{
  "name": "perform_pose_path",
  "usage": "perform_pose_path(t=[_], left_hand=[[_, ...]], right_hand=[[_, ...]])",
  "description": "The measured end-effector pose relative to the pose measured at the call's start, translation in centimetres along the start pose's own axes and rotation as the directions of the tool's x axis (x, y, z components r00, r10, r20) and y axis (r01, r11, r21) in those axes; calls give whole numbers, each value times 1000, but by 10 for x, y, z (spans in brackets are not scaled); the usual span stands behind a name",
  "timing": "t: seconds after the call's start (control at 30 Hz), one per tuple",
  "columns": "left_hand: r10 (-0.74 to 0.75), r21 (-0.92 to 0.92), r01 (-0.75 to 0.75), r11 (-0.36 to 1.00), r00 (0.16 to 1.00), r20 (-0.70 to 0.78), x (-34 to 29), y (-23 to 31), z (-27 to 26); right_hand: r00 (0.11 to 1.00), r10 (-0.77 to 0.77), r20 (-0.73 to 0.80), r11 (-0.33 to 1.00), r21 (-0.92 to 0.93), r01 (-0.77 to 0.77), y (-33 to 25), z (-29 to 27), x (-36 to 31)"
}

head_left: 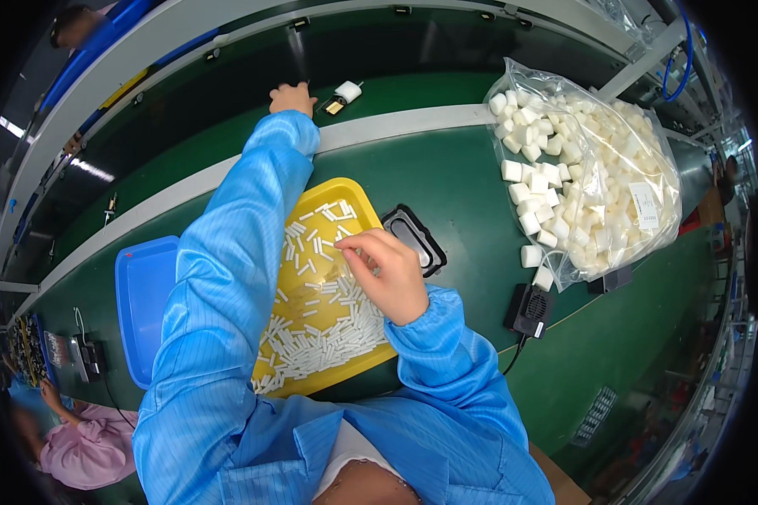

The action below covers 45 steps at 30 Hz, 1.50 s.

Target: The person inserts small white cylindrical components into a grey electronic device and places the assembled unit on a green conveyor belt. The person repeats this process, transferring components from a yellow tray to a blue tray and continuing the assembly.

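My left hand (293, 98) reaches far out over the green belt, its fingers curled down; what they close on is hidden. Just right of it on the belt lies a small part with a white foam block (348, 90) and a gold-coloured piece (335, 105). Above a yellow tray (349, 190), my right hand (389, 273) pinches thumb and forefinger together on what looks like one small white tube (329, 245). Many short white tubes (328, 341) lie scattered in the tray, heaped thickest toward its near side.
An open clear bag (602, 185) of white foam blocks lies at the right, several spilling out. Beside the yellow tray are a black-rimmed case (417, 240) and a blue tray (135, 316). A black corded device (528, 310) sits nearer. A person in pink (88, 446) works at lower left.
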<state>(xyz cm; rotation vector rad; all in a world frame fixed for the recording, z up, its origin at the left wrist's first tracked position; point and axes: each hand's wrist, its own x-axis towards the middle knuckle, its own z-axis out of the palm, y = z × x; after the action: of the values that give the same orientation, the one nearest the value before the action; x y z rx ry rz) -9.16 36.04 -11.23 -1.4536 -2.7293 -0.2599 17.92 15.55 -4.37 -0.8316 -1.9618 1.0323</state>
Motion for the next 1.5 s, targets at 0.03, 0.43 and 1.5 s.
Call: perform_pose_path(t=[0.03,0.43,1.5], left_hand=[[35,-53,-34,998,999,5,12,-11,6],[423,-945,295,144,845,328,-81,-118,-139],[327,-985,134,105,931,162,-377,-96,-168]], right_hand=[[1000,8,-3,1000,6,-8,1,1,0],[999,-11,32,987,-159,16,11,5,-4],[974,115,196,828,522,-203,-80,-13,-13]])
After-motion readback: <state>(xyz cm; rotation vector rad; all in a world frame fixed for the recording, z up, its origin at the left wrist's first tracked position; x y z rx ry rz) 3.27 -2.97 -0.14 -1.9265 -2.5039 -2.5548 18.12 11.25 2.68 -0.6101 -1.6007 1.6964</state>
